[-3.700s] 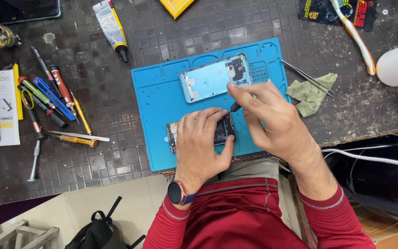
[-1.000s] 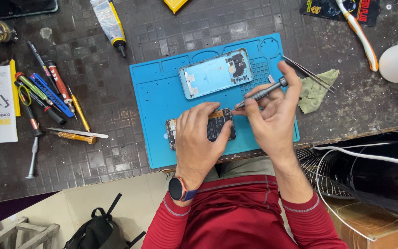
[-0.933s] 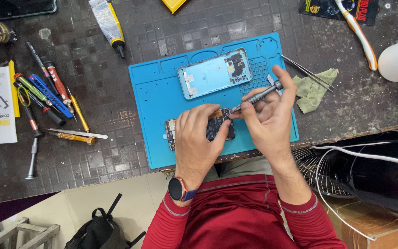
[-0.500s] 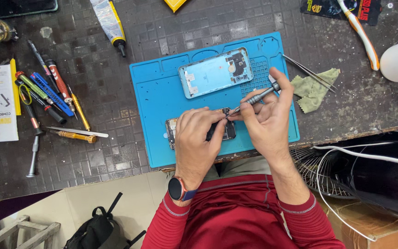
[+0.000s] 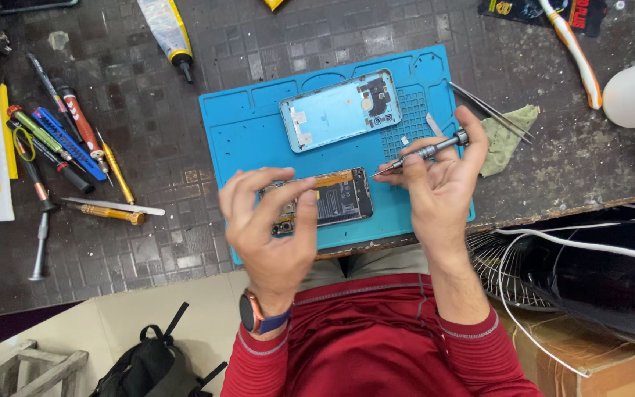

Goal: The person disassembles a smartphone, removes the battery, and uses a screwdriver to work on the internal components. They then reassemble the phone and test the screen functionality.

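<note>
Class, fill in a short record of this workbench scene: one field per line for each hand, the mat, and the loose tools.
Left hand: fingers spread over opened phone
Right hand: holds metal screwdriver, tip towards phone
Blue mat: carries phone and light-blue back cover
Tweezers: at mat's right edge
Spare screwdrivers: left of mat

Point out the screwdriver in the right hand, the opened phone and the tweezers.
Screwdriver (image 5: 426, 152), head view, middle of its metal shaft.
Opened phone (image 5: 336, 198), head view, exposed battery area.
Tweezers (image 5: 490, 112), head view, mid-length of the arms.
</note>
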